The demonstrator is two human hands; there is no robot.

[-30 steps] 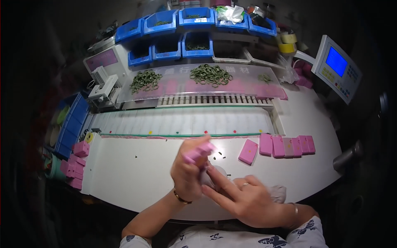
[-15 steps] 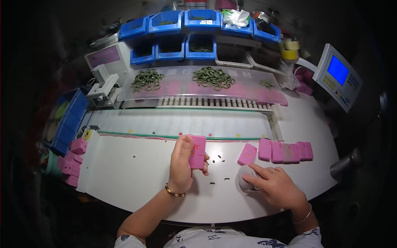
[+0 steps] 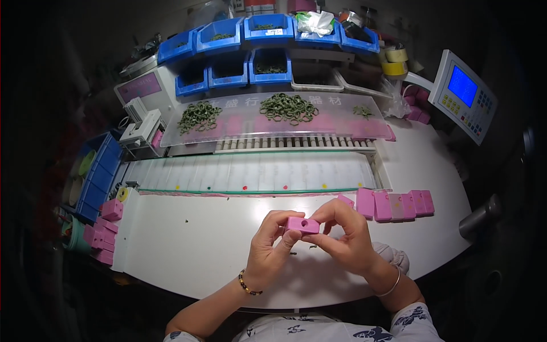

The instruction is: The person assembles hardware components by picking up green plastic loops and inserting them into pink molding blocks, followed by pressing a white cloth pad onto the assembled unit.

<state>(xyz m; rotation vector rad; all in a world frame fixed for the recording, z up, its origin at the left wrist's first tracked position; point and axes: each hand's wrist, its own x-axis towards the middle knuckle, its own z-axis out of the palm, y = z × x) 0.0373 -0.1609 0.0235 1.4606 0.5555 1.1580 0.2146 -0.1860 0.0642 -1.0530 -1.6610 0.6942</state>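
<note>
Above the middle of the white table, I hold a pink rubber mould (image 3: 302, 226) tilted up, so its narrow end with a round hole shows. My left hand (image 3: 272, 246) grips its left side, thumb against the lower edge. At its right end, the fingers of my right hand (image 3: 345, 238) are closed on it. A grey-white cloth bundle (image 3: 393, 257) lies beside my right wrist, partly hidden by it. Beyond my right hand, several pink moulds (image 3: 382, 207) lean in a row; the nearest one is mostly covered by my fingers. Small dark green scraps (image 3: 293, 253) lie beneath my hands.
Green rings (image 3: 289, 108) lie in piles on a translucent shelf (image 3: 239, 128) at the back. Blue bins (image 3: 228, 74) stand above it. Pink blocks (image 3: 102, 239) and a blue crate (image 3: 98, 188) are at left. A control panel (image 3: 464, 94) and metal cylinder (image 3: 480, 216) stand at right.
My right hand has left the cloth bundle and moved left to the mould. The mould has been tipped from showing its broad face to its holed end. My left hand has shifted slightly right.
</note>
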